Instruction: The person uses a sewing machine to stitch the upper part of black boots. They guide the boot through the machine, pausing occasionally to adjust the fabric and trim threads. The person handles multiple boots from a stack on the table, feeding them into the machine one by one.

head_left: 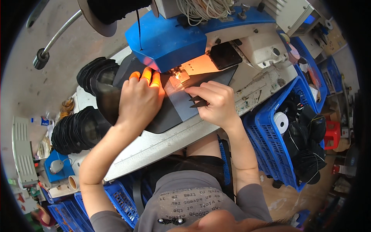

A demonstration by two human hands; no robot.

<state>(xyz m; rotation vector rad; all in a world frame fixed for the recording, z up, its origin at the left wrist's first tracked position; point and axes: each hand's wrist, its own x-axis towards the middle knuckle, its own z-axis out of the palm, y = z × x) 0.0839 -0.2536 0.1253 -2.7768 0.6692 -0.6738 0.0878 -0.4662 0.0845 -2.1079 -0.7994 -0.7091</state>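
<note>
A blue sewing machine head [166, 42] stands over the table, its small lamp lighting the metal needle plate [179, 78]. Flat black sheet pieces [164, 121] lie at the needle, with a greyer strip [181, 102] running toward me. My left hand [141, 94] presses on the black pieces left of the needle, fingers stretched out; orange-yellow covers or lamplight colour the fingertips. Between the curled fingers of my right hand [216, 102] is a pair of black thread snips [198, 102], blades pointing left. Its index fingertip touches the work just right of the needle area.
Stacks of black curved pieces [79, 129] stand at the table's left. A black phone [226, 56] lies behind my right hand. Blue crates [270, 133] with black goods and a white roll [281, 122] stand at right, near a red stool [332, 135]. A thread spool [116, 11] hangs above.
</note>
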